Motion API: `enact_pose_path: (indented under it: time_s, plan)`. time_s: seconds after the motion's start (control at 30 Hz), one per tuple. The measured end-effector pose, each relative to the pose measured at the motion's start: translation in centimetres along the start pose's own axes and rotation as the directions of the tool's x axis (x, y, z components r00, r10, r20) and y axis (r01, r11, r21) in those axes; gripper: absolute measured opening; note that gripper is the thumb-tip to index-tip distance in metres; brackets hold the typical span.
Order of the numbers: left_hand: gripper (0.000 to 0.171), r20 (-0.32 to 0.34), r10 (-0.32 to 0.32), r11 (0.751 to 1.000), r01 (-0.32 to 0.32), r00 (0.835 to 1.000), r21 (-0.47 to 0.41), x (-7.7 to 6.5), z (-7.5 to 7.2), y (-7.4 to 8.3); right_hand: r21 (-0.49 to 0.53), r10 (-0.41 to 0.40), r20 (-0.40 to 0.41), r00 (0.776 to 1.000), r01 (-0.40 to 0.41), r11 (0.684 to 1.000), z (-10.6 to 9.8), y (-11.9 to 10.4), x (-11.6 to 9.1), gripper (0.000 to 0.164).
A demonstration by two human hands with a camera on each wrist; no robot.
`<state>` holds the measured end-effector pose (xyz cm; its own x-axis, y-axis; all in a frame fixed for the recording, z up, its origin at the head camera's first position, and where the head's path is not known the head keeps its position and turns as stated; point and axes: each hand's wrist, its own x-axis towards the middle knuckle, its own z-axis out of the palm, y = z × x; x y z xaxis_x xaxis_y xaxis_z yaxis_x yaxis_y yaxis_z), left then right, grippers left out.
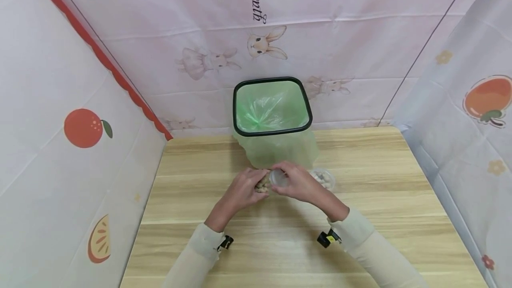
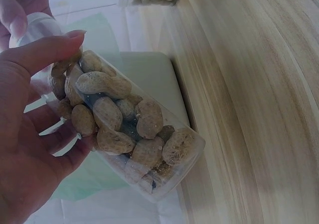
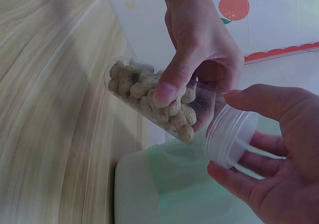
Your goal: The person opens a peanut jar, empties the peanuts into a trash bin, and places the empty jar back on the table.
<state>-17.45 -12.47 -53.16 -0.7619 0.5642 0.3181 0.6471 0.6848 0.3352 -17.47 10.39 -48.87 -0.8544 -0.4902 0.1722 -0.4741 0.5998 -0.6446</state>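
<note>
A clear plastic jar of unshelled peanuts lies tilted in my left hand. In the left wrist view, thumb and fingers wrap round the upper part of the jar, and its base points down toward the table. My right hand holds a translucent white lid between thumb and fingertips, right at the jar's mouth. Beside the right hand stands a second clear container with pale nut-like pieces in it.
Behind the hands stands a bin with a black rim and a green liner bag hanging over its front. The wooden table meets printed cloth walls at the back and sides.
</note>
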Motion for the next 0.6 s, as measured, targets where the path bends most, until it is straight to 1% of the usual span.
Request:
enact_pose_path:
  time_s: [0.1, 0.23, 0.37, 0.43, 0.6]
  plan:
    - [0.067, 0.013, -0.011, 1.000, 0.011, 1.000, -0.006, -0.02, -0.14, 0.06, 0.003, -0.046, 0.020, 0.999, 0.046, 0.999, -0.20, -0.01, -0.07, 0.050]
    - [0.067, 0.024, -0.014, 1.000, 0.014, 1.000, -0.014, -0.10, -0.20, 0.09, 0.010, -0.082, 0.039, 0.996, 0.081, 0.997, -0.36, -0.01, -0.18, 0.051]
    - [0.068, 0.039, -0.019, 0.999, 0.021, 0.999, -0.039, -0.17, -0.43, 0.11, 0.006, -0.107, 0.059, 0.993, 0.107, 0.994, -0.45, 0.08, -0.23, 0.051]
    - [0.069, 0.056, -0.029, 0.998, 0.032, 0.998, -0.049, -0.20, -0.59, 0.11, 0.011, -0.115, 0.072, 0.991, 0.115, 0.993, -0.51, 0.12, -0.25, 0.052]
    - [0.069, 0.083, -0.044, 0.997, 0.048, 0.996, -0.054, -0.16, -0.79, 0.02, 0.023, -0.133, 0.100, 0.986, 0.131, 0.991, -0.62, 0.16, -0.20, 0.055]
